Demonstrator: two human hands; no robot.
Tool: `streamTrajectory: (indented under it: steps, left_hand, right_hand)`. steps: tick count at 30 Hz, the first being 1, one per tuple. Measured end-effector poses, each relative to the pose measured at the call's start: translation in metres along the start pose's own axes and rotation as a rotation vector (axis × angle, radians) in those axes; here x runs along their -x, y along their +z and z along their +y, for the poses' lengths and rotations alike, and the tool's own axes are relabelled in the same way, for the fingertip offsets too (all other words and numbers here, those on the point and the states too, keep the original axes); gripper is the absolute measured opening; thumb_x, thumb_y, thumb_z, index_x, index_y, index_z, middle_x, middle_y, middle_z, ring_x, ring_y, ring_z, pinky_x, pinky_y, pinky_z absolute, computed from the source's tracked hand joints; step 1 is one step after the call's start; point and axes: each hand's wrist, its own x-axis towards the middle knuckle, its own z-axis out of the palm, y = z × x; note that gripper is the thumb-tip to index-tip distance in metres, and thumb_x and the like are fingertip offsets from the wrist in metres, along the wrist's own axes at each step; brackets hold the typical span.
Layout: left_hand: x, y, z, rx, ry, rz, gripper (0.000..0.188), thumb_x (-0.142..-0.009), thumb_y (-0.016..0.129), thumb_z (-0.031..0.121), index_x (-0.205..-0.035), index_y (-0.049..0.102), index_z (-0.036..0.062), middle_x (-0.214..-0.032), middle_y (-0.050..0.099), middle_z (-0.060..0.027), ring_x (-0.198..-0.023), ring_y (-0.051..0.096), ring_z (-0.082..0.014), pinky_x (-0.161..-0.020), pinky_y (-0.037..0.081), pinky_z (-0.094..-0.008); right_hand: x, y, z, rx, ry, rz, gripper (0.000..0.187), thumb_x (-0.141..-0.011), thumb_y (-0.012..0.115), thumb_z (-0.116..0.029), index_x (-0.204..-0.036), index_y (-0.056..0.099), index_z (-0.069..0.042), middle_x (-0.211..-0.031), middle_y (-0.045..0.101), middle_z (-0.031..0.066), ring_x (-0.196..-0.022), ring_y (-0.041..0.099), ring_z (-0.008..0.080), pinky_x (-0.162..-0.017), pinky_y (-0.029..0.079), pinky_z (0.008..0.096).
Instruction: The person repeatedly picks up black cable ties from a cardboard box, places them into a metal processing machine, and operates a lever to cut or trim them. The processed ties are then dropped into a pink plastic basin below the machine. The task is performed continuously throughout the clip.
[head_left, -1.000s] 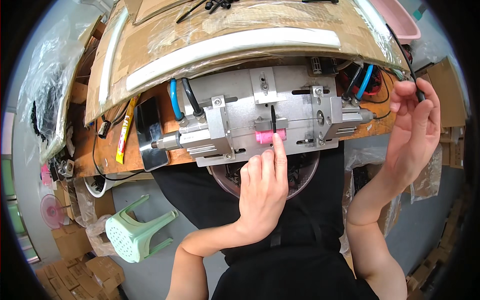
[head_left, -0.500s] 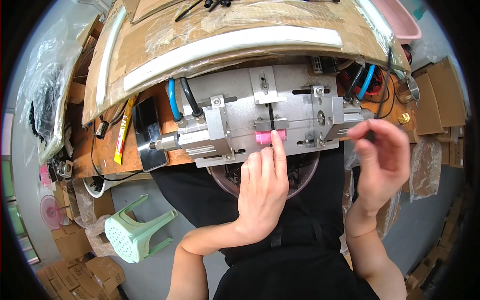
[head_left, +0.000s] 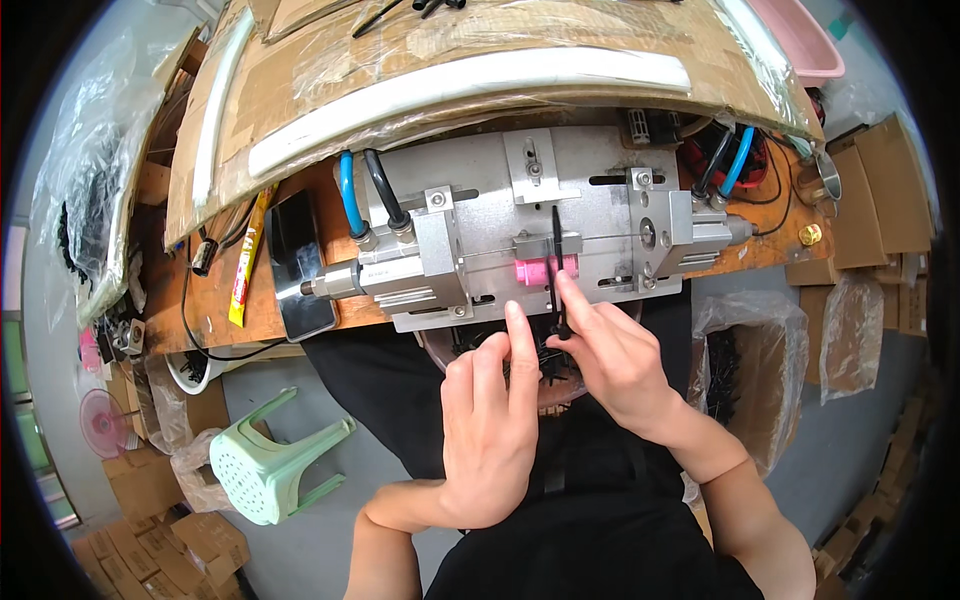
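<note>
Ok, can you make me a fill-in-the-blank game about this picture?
1. The hand holding the black rod is the ____ one.
2. The small cylinder by the rod is coloured ____.
3. The phone lies to the ____ of the metal plate.
4. The stool is pale ____.

Missing words: right; pink; left; green.

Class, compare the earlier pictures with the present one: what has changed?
The right hand swung left from the right side and now holds a black rod by the pink block. The left hand moved slightly left, its index fingertip off the block. Phone and stool stayed put.
</note>
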Motion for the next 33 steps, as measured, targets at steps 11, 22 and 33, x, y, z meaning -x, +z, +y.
streamTrajectory:
  steps: [11,22,33]
  left_hand:
    - [0.008,-0.002,-0.009,0.063,-0.012,-0.047,0.069,-0.072,0.062,-0.004,-0.139,0.043,-0.0053,-0.109,0.052,-0.0112,-0.092,0.051,-0.0263,-0.082,0.045,-0.0347]
    - [-0.211,-0.064,-0.082,0.030,0.322,0.520,0.017,-0.085,0.064,0.009,-0.099,0.065,0.0000,-0.093,0.060,-0.0155,-0.091,0.054,-0.0334,-0.082,0.044,-0.0427]
    - [-0.230,-0.080,-0.104,0.149,0.342,0.087,0.015,-0.081,0.071,0.012,-0.090,0.064,0.0021,-0.084,0.059,-0.0106,-0.079,0.057,-0.0259,-0.072,0.046,-0.0364]
  right_hand:
    - [-0.007,0.000,-0.006,0.033,0.052,-0.083,0.068,-0.076,0.071,0.004,-0.138,0.044,0.008,-0.072,0.050,0.0107,-0.065,0.051,0.0237,-0.062,0.046,0.0363]
    - [-0.177,-0.090,0.028,0.380,-0.342,0.232,0.022,-0.080,0.067,-0.001,-0.102,0.065,0.001,-0.087,0.063,0.0153,-0.080,0.061,0.0334,-0.071,0.048,0.0411]
    - [-0.258,-0.091,0.063,0.654,-0.016,-0.284,0.014,-0.083,0.068,-0.014,-0.087,0.063,-0.002,-0.082,0.066,0.0178,-0.083,0.064,0.0374,-0.074,0.050,0.0457]
